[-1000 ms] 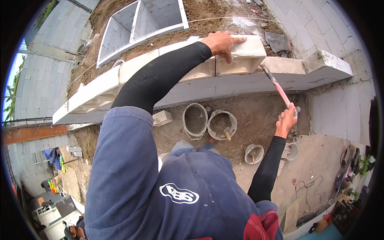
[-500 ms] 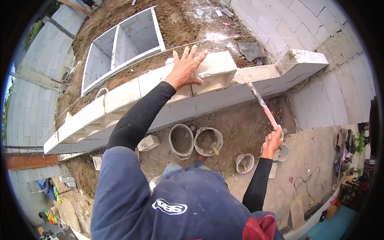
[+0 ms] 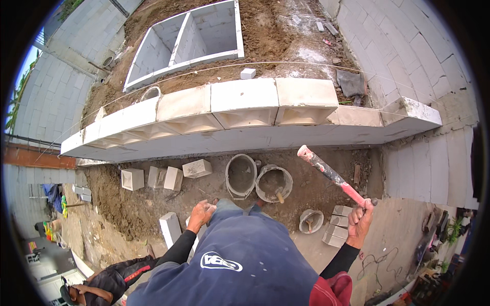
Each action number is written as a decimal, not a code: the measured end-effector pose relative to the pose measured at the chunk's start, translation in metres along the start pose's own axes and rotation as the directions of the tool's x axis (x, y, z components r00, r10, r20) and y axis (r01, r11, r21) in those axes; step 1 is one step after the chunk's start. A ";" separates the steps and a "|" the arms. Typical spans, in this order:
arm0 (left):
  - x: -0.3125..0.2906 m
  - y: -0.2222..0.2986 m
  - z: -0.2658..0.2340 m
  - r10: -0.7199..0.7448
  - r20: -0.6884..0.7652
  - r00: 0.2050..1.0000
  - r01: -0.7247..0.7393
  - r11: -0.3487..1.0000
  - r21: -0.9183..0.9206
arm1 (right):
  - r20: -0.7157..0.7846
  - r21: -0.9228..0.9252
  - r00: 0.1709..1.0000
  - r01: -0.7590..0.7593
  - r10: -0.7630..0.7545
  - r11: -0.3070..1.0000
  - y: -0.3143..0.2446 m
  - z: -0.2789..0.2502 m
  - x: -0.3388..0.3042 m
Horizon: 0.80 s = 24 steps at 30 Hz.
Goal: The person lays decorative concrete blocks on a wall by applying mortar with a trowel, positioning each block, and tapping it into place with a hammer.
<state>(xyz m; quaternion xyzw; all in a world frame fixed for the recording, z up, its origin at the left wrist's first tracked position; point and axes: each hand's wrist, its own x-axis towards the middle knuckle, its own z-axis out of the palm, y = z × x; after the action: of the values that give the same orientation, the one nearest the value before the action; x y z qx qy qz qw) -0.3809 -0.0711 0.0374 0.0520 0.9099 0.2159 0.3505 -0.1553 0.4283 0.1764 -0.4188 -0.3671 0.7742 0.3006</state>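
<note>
Gripping the red-handled mallet (image 3: pixel 331 174) in your right hand (image 3: pixel 360 220), you held it raised below the block wall (image 3: pixel 245 109) (its head uppermost), while your left hand (image 3: pixel 202 212) hung loosely curled, holding nothing, near your thigh.

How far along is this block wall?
Done: a row of white blocks sits along the wall top under a string line. In hand: the right hand holds a red-handled hammer; the left hand is empty. Left: spare blocks lie on the dirt.

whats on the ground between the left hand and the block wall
In the head view, two round buckets stand on bare dirt between the left hand and the block wall.
</note>
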 end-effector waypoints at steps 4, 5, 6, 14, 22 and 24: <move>0.019 -0.019 0.011 0.100 -0.040 0.994 -0.105 0.977 -0.187 | 0.283 -0.134 0.959 0.026 0.013 0.991 -0.028 0.138 0.054; 0.024 -0.021 0.009 0.080 -0.045 0.996 -0.087 0.974 -0.209 | 0.327 -0.152 0.943 -0.009 0.059 0.988 -0.026 0.173 0.069; 0.026 -0.025 0.008 0.087 -0.071 0.994 -0.101 0.966 -0.236 | 0.338 -0.176 0.936 -0.040 0.099 0.984 -0.021 0.207 0.084; -0.061 -0.158 0.075 -0.515 -0.106 0.851 0.322 0.669 -0.670 | 0.398 -0.486 0.885 -0.022 0.244 0.874 0.004 0.335 0.157; -0.162 -0.249 0.180 -0.625 0.456 0.633 0.746 0.335 -0.576 | 0.631 -0.775 0.675 0.528 -0.381 -0.348 0.009 0.349 0.184; -0.157 -0.249 0.182 -0.596 0.417 0.686 0.692 0.355 -0.629 | 0.629 -0.773 0.702 0.518 -0.333 -0.367 0.011 0.349 0.188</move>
<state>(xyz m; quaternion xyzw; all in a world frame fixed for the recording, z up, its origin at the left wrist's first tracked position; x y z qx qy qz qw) -0.1292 -0.2698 -0.0931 -0.4454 0.6585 0.4105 0.4466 -0.5490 0.4568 0.2192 -0.2662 -0.9519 0.0752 0.1320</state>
